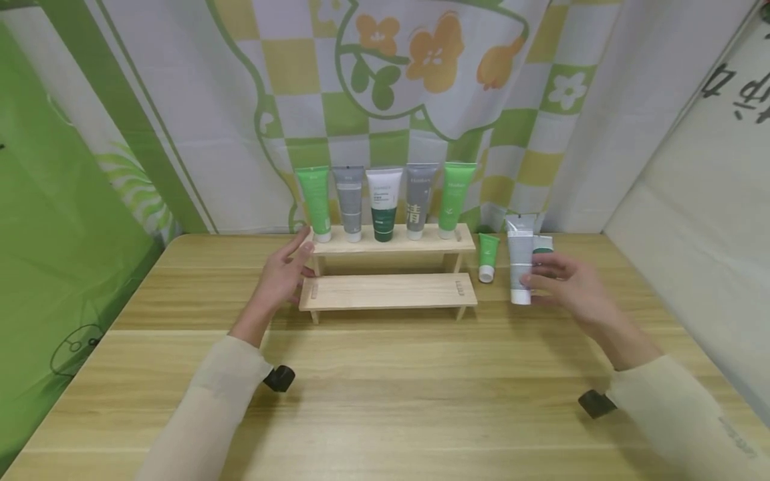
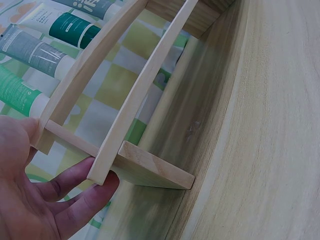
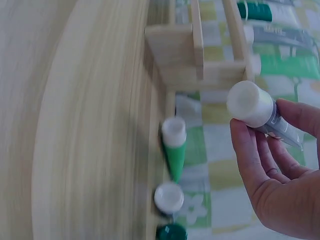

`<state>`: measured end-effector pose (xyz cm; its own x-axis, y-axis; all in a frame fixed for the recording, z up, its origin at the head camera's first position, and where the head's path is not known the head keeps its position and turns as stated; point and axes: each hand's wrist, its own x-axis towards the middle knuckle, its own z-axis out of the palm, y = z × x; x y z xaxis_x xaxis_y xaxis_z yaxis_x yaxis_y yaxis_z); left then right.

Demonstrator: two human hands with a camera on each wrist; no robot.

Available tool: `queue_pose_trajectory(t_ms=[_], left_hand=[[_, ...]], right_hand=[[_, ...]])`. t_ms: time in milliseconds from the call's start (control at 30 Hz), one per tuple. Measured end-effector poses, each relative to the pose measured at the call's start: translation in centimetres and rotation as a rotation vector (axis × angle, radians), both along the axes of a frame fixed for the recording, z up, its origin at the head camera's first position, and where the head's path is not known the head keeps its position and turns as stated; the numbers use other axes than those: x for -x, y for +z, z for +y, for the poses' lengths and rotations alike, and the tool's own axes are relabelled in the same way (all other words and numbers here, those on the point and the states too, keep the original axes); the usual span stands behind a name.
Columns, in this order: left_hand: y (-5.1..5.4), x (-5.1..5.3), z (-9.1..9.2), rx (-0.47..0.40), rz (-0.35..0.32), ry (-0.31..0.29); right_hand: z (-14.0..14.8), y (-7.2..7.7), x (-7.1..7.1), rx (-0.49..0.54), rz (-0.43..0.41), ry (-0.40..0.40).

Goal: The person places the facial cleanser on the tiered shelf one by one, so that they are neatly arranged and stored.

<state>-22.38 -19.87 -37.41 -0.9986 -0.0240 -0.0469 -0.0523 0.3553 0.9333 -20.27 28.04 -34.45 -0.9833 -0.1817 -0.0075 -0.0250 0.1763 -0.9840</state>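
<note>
A two-step wooden rack (image 1: 388, 292) stands on the table. My left hand (image 1: 279, 270) holds its left end; in the left wrist view the thumb lies by the upper shelf (image 2: 70, 95) and fingers touch the lower shelf (image 2: 145, 90). A grey tube with a white cap (image 1: 520, 260) is pinched cap-down between the thumb and fingers of my right hand (image 1: 565, 284), right of the rack. Beside it a small green tube (image 1: 488, 258) stands on its white cap. Behind my right hand a white and dark green tube (image 1: 543, 244) is partly hidden.
Several tubes stand cap-down along the upper shelf: green (image 1: 315, 200), grey (image 1: 349, 202), white and dark green (image 1: 383, 202), grey (image 1: 419, 200) and green (image 1: 455, 199). A patterned curtain (image 1: 289, 67) hangs behind the wooden table (image 1: 385, 401). At the right rises a white wall covering (image 1: 692, 180).
</note>
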Motion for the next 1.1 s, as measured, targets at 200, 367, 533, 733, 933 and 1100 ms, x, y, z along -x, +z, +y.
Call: queue_pose_trajectory(t_ms=[200, 367, 533, 733, 933, 1100], left_hand=[[0.0, 0.0, 0.1, 0.003, 0.004, 0.001], [0.0, 0.0, 0.1, 0.01, 0.006, 0.001], [-0.1, 0.1, 0.1, 0.001, -0.002, 0.008], [-0.1, 0.1, 0.1, -0.007, -0.002, 0.012], [0.0, 0.1, 0.1, 0.0, -0.003, 0.017], [0.0, 0.1, 0.1, 0.001, -0.004, 0.016]], right_hand=[[-2.8, 0.3, -0.9, -0.08, 0.049, 0.021], [-5.2, 0.6, -1.6, -0.067, 0.037, 0.062], [-7.6, 0.8, -2.1, -0.009, 0.023, 0.102], [-10.2, 0.8, -2.4, -0.014, 0.049, 0.146], [-13.0, 0.6, -2.3, -0.016, 0.079, 0.176], [-15.3, 0.6, -2.5, 0.019, 0.102, 0.209]])
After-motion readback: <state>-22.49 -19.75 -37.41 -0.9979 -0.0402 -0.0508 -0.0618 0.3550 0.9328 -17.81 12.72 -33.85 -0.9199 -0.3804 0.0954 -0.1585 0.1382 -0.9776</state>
